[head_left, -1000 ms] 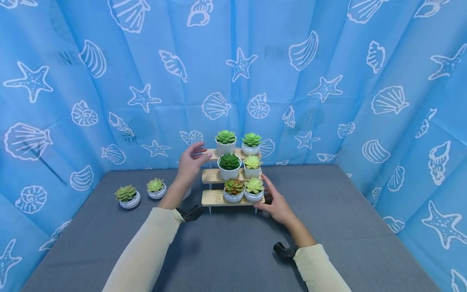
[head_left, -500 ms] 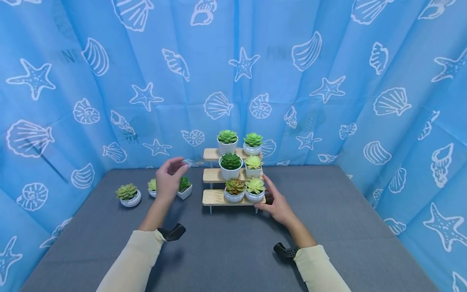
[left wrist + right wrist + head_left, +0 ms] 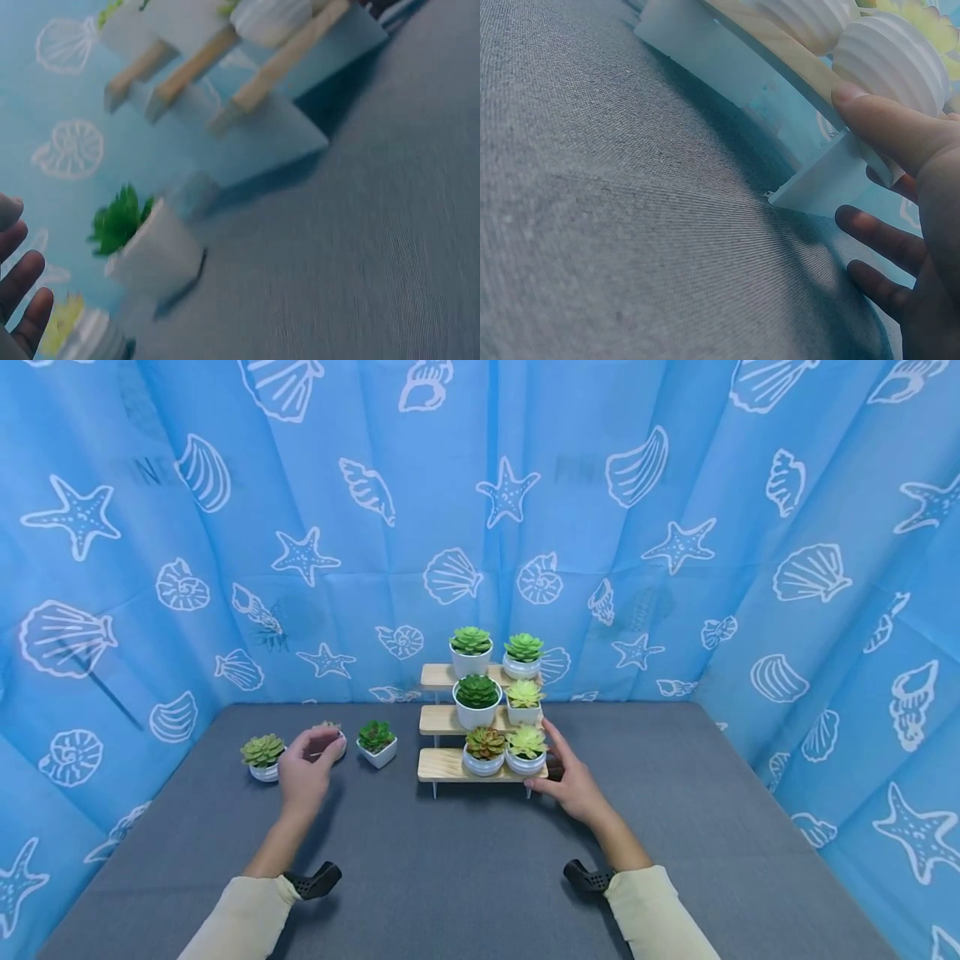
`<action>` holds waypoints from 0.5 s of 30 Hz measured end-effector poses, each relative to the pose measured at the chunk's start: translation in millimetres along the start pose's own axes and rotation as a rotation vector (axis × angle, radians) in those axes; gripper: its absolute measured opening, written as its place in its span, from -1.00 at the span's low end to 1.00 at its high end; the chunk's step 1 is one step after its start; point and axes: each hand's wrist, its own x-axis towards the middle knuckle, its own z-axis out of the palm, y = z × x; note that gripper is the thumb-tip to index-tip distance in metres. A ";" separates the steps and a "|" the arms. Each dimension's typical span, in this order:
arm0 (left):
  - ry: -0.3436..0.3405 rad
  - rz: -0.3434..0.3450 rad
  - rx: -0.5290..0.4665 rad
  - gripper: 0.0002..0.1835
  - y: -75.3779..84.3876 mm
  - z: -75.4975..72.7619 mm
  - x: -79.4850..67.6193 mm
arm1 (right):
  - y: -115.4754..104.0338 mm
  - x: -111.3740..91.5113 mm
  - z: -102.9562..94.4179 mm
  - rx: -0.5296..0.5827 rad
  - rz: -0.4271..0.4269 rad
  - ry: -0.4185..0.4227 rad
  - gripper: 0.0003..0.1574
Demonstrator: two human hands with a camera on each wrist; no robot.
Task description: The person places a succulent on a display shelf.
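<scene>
My left hand point(image 3: 303, 777) hovers over the table at left, fingers and thumb apart, holding nothing visible. Behind it, a small succulent pot point(image 3: 341, 747) is mostly hidden. A light green succulent point(image 3: 262, 750) in a round white pot is to its left; a dark green succulent point(image 3: 377, 742) in a square white pot is to its right. In the left wrist view, its fingers point(image 3: 22, 279) show at the left edge. My right hand point(image 3: 576, 785) grips the right end of a three-tier wooden plant stand point(image 3: 441, 764), its thumb on the lowest shelf's front corner.
Each shelf bears two potted succulents toward the right, including a reddish one point(image 3: 483, 756) and a yellow-green one point(image 3: 527, 756) at the bottom. A grey cloth covers the table point(image 3: 465, 877). A blue shell-print curtain point(image 3: 480, 485) hangs behind and on both sides.
My left hand has drawn away from the stand's left side, moving left and nearer, over to the loose pots. The dark green square-potted succulent has come into full view. My right hand stays put.
</scene>
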 end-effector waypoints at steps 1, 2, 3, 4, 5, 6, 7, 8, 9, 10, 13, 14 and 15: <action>0.005 -0.012 0.017 -0.79 -2.6 -3.7 -1.4 | -0.3 0.2 -0.1 -0.005 0.001 0.001 0.26; 0.007 -0.028 0.035 -0.79 -5.1 -7.5 -2.8 | -0.6 0.4 -0.2 -0.008 0.003 0.001 0.26; 0.007 -0.049 0.050 -0.79 -7.7 -11.3 -4.2 | -0.6 0.8 -0.1 -0.010 0.003 0.001 0.26; 0.007 -0.065 0.071 -0.79 -10.6 -15.2 -5.4 | -0.7 1.0 0.0 -0.012 0.004 -0.001 0.26; 0.003 -0.083 0.093 -0.79 -13.2 -19.3 -6.8 | -0.6 1.3 0.1 -0.013 0.003 -0.003 0.26; -0.004 -0.101 0.108 -0.78 -15.9 -23.5 -8.1 | -0.9 1.4 0.1 -0.014 0.003 -0.006 0.26; -0.014 -0.117 0.127 -0.78 -18.3 -27.8 -9.4 | -1.3 1.4 0.0 -0.009 0.003 -0.007 0.26; -0.025 -0.131 0.146 -0.78 -21.2 -32.2 -10.7 | -1.0 1.3 0.0 -0.006 0.001 -0.007 0.26; -0.037 -0.142 0.169 -0.77 -24.3 -36.6 -11.7 | -0.7 1.2 0.1 -0.003 -0.002 -0.008 0.27; -0.046 -0.147 0.191 -0.77 -26.7 -40.9 -12.6 | -0.4 1.0 0.1 0.001 -0.004 -0.007 0.27; -0.061 -0.152 0.245 -0.75 -32.6 -53.1 -14.9 | 0.6 0.3 0.3 0.010 -0.013 0.003 0.28; -0.057 -0.153 0.266 -0.74 -34.3 -56.7 -15.5 | 0.8 0.3 0.4 0.010 -0.015 0.006 0.28; -0.052 -0.152 0.279 -0.75 -35.5 -60.2 -16.0 | 0.8 0.3 0.5 0.009 -0.016 0.007 0.28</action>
